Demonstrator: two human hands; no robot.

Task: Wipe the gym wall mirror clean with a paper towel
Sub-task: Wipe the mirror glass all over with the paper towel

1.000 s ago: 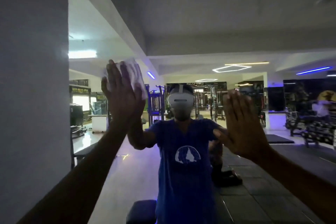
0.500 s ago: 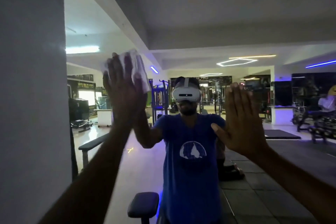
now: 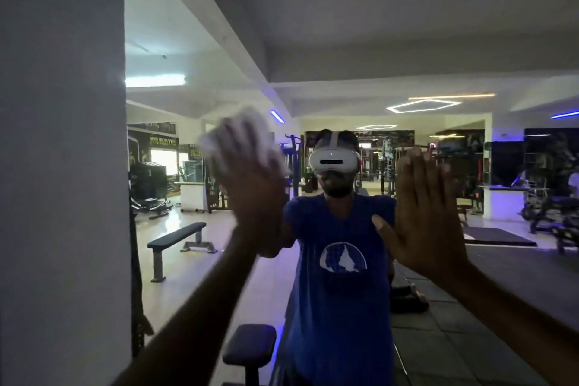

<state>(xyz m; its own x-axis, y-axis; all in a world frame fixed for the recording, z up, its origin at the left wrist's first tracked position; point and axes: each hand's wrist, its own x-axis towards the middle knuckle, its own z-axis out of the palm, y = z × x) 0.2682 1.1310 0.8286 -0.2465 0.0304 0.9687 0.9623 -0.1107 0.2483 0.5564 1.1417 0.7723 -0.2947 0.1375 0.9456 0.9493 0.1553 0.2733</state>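
My left hand [image 3: 250, 194], fingers straight, presses the soft, light, easily torn paper towel [image 3: 247, 135] flat on the mirror [image 3: 344, 56]; my right hand [image 3: 429, 219] braces open-fingered beside it.

The wall mirror [image 3: 344, 72] stands upright beside a white pillar and reflects a dim gym. A crumpled white paper towel [image 3: 250, 128], blurred, lies flat against the glass, high on its left part.

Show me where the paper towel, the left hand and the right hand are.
paper towel [image 3: 250, 131]: head view, white upper edge.
left hand [image 3: 250, 197]: head view, back of hand.
right hand [image 3: 426, 222]: head view, back of hand.
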